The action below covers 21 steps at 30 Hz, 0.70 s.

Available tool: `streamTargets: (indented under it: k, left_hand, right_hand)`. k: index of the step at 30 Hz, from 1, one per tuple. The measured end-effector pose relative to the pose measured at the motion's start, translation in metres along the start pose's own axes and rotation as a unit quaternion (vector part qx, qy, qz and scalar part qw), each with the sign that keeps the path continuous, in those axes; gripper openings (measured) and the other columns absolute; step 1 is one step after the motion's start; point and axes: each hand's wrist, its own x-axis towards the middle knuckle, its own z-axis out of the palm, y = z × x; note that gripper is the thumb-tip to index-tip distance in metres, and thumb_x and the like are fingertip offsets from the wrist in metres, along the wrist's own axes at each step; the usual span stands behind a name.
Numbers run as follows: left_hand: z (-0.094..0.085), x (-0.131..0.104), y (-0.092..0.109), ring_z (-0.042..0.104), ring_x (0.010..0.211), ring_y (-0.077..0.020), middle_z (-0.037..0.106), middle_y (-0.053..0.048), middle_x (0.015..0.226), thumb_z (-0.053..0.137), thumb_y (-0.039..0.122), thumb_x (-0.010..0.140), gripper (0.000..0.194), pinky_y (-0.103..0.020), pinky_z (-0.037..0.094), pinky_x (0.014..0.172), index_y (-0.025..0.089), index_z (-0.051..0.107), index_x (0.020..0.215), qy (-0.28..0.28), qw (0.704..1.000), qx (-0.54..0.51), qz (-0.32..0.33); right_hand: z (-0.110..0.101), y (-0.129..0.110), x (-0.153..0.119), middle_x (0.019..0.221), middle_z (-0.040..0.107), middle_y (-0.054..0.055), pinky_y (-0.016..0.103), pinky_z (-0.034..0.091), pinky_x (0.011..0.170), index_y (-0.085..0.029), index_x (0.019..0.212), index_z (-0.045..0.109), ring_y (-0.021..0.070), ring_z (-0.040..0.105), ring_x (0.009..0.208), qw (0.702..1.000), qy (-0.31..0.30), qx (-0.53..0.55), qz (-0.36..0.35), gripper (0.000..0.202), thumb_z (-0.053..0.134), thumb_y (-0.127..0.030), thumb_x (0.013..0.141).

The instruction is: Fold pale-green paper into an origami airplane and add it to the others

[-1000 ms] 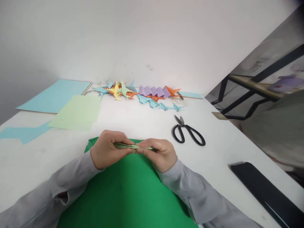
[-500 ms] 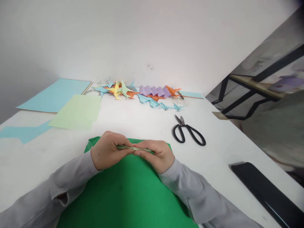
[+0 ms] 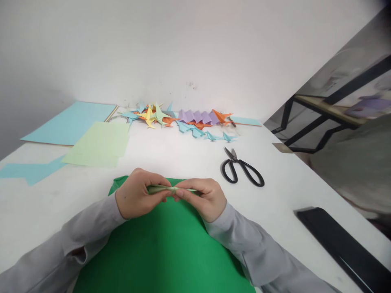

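A narrow folded piece of pale green paper (image 3: 158, 189) is pinched between both hands, roughly level and edge-on to me. My left hand (image 3: 139, 194) grips its left part, thumb below and fingers above. My right hand (image 3: 206, 197) grips the right part in the same way, and the fingertips of the two hands nearly meet at the middle. Much of the paper is hidden by the fingers. Beneath both hands spreads a green sheet (image 3: 171, 244), reaching over the near side of the white table.
Black-handled scissors (image 3: 241, 166) lie right of my hands, a long black object (image 3: 342, 244) nearer. Pale green sheets (image 3: 97, 142), a blue sheet (image 3: 70, 122) and a blue offcut (image 3: 33, 171) are at left. Folded paper cranes (image 3: 152, 116) and a purple pleated strip (image 3: 198, 116) line the wall.
Both hands keep hold of the folded paper. My fingertips have shifted slightly at its middle, and the paper's left part shows a little more. Everything else stays put.
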Motion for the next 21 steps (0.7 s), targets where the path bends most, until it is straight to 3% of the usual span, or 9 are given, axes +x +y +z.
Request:
streamTargets:
  k: [5, 13, 21]
  left_hand:
    - [0.001, 0.001, -0.002, 0.062, 0.051, -0.0126, 0.067, -0.004, 0.058, 0.055, 0.022, 0.075, 0.017, -0.02, 0.049, 0.05, 0.012, 0.068, 0.074, -0.012, 0.999, -0.038, -0.012]
    - [0.0, 0.001, -0.009, 0.065, 0.057, -0.0139, 0.067, -0.005, 0.069, 0.05, 0.03, 0.08, 0.024, -0.023, 0.055, 0.054, 0.013, 0.066, 0.078, -0.069, 0.99, -0.126, -0.017]
    - [-0.001, 0.001, -0.01, 0.065, 0.059, -0.0152, 0.068, -0.006, 0.07, 0.054, 0.03, 0.077, 0.022, -0.025, 0.055, 0.056, 0.013, 0.067, 0.083, -0.072, 0.986, -0.146, -0.033]
  right_hand:
    - [0.0, 0.001, 0.0, 0.06, 0.068, 0.004, 0.023, 0.051, 0.055, -0.015, 0.074, 0.07, 0.0137, 0.062, 0.056, 1.0, 0.0, 0.002, 0.008, 0.015, 0.06, -0.026, 0.076]
    - [-0.001, 0.004, 0.001, 0.066, 0.07, 0.004, 0.024, 0.053, 0.054, -0.017, 0.076, 0.071, 0.0128, 0.062, 0.055, 0.995, -0.008, 0.092, 0.048, 0.013, 0.062, -0.026, 0.074]
    - [0.0, 0.007, 0.0, 0.06, 0.069, 0.002, 0.023, 0.053, 0.052, -0.018, 0.071, 0.071, 0.0126, 0.063, 0.053, 0.989, 0.02, 0.129, 0.063, 0.009, 0.066, -0.025, 0.07]
